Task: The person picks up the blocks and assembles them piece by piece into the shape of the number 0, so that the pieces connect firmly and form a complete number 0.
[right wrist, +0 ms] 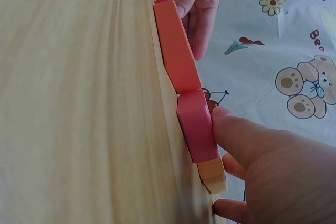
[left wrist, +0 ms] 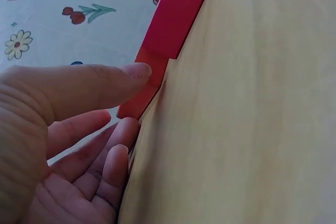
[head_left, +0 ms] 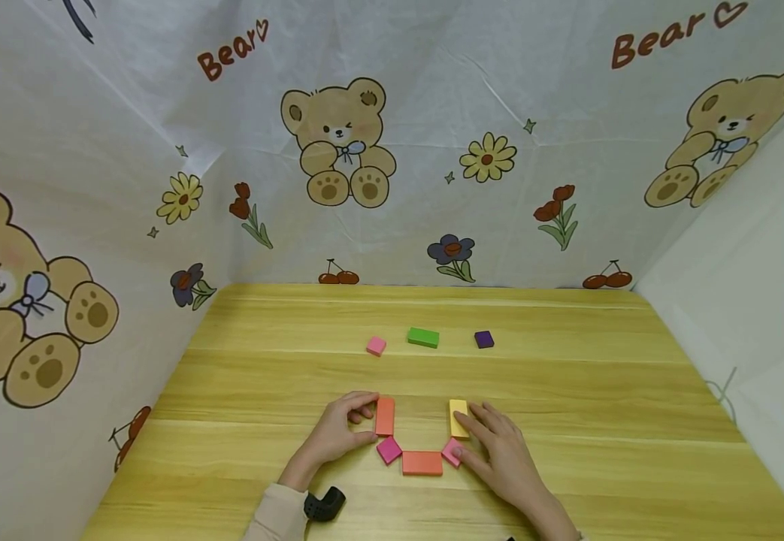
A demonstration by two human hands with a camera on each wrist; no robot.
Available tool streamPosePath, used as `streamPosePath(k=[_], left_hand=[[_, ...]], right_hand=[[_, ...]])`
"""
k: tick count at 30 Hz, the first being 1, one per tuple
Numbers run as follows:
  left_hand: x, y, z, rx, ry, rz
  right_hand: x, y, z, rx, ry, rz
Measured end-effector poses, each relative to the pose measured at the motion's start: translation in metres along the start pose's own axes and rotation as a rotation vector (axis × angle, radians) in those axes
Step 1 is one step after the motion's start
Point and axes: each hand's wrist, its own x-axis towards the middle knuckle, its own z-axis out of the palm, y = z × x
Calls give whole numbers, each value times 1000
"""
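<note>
Yellow block [head_left: 457,406] (partly finger-covered) beside pink block [head_left: 448,451]

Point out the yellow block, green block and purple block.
Yellow block [head_left: 458,406], head view, far end of its top.
Green block [head_left: 423,336], head view, middle of its top.
Purple block [head_left: 483,338], head view, middle of its top.

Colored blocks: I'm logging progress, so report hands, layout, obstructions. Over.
Left hand pinching left orange block. Right hand touching yellow block, pink right-corner block. Five blocks form a U. Green block beyond, nothing seen obstructing.
</note>
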Motion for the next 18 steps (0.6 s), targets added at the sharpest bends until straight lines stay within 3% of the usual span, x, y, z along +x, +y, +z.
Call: streamPosePath(k=[5, 13, 18], left_hand=[[-4, 2, 2, -5, 30, 14], [-14, 11, 10, -33, 153, 21], [-21, 15, 16, 4, 166, 6]], right_hand=[[0, 0, 0, 4, -6, 5], [0, -1, 0, 6, -1, 9], [0, 0, -1, 6, 0, 9]])
